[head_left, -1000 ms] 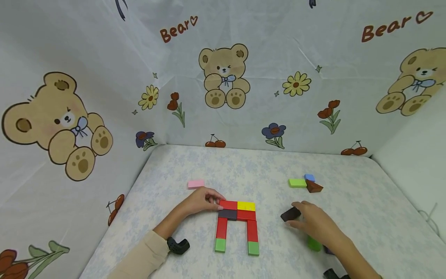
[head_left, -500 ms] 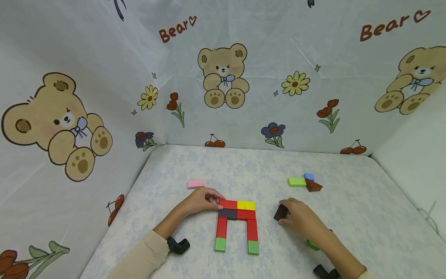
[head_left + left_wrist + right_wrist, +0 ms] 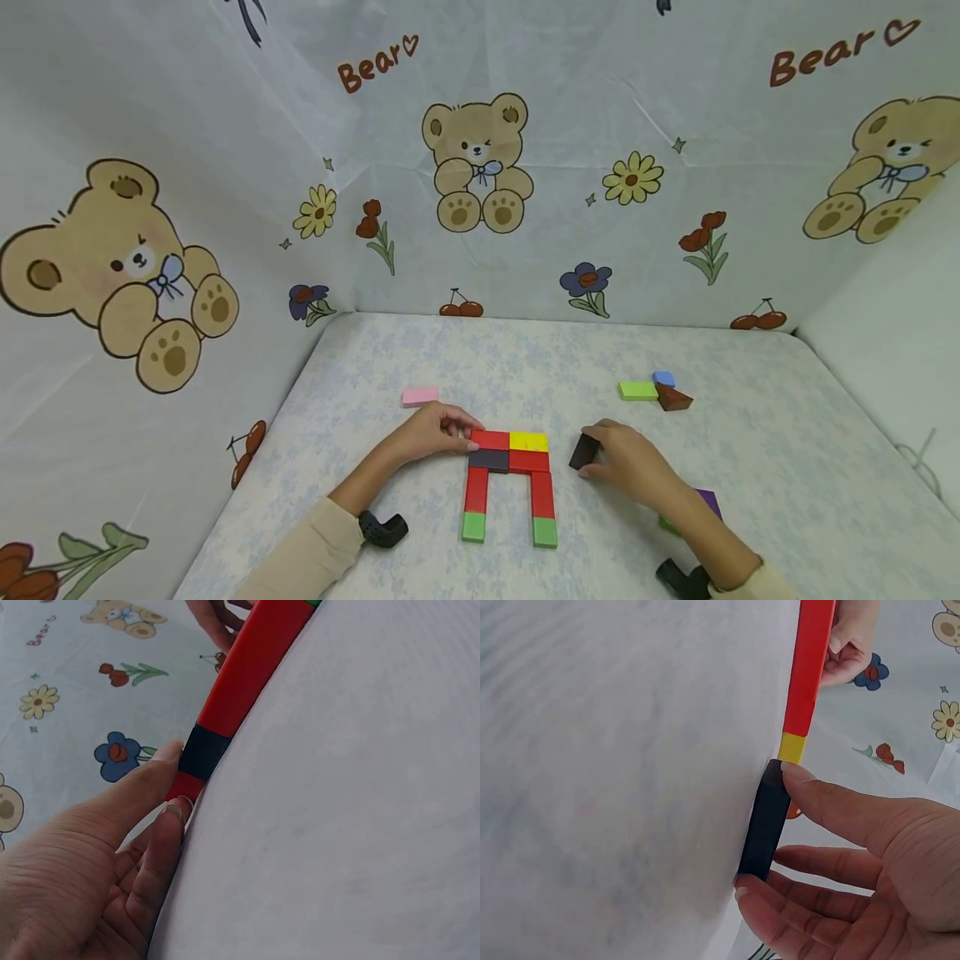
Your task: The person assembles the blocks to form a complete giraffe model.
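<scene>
Flat on the table lie joined blocks in an arch-like shape. Its top row is a red block point(image 3: 490, 440) and a yellow block point(image 3: 528, 442); below come a black block point(image 3: 487, 461) and another red block point(image 3: 529, 462). Two red legs point(image 3: 476, 489) end in green blocks point(image 3: 473, 527). My left hand point(image 3: 431, 433) pinches the top-left red block, thumb and fingertip at its outer end. Just right of the arch, my right hand point(image 3: 633, 467) holds a second black block point(image 3: 763, 825) between thumb and fingers, standing slanted, apart from the arch in the head view.
A pink block point(image 3: 420, 397) lies behind my left hand. At the back right sit a light green block point(image 3: 637, 391), a blue block point(image 3: 663, 378) and a brown triangular block point(image 3: 674, 397). My right forearm partly covers a purple block point(image 3: 708, 502) and a green piece point(image 3: 669, 525).
My right hand has moved left toward the arch with the black block, which has turned more upright in the head view. The left hand and the arch stay in place.
</scene>
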Demonstrator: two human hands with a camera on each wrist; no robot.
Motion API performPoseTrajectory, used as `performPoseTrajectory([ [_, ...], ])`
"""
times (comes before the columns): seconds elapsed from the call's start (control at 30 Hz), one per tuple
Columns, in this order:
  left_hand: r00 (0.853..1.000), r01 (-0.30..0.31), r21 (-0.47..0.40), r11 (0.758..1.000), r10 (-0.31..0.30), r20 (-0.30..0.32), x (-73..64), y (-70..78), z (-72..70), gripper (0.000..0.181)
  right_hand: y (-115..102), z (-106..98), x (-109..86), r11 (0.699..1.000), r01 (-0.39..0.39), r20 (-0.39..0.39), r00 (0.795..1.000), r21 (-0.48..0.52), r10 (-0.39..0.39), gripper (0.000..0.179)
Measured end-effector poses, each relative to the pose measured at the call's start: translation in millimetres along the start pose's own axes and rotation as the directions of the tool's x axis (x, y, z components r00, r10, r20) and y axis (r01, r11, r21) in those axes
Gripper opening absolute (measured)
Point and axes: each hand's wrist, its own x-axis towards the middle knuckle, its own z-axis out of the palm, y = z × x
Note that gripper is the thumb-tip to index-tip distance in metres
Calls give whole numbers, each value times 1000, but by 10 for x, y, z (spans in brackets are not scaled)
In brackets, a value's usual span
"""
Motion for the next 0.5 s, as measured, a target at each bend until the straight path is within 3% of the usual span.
performPoseTrajectory([
  [0.5, 1000, 18, 16, 1000, -18, -3, -9, 10, 5, 23, -105, 43, 155, 996, 30, 1, 1000, 82, -31, 57],
])
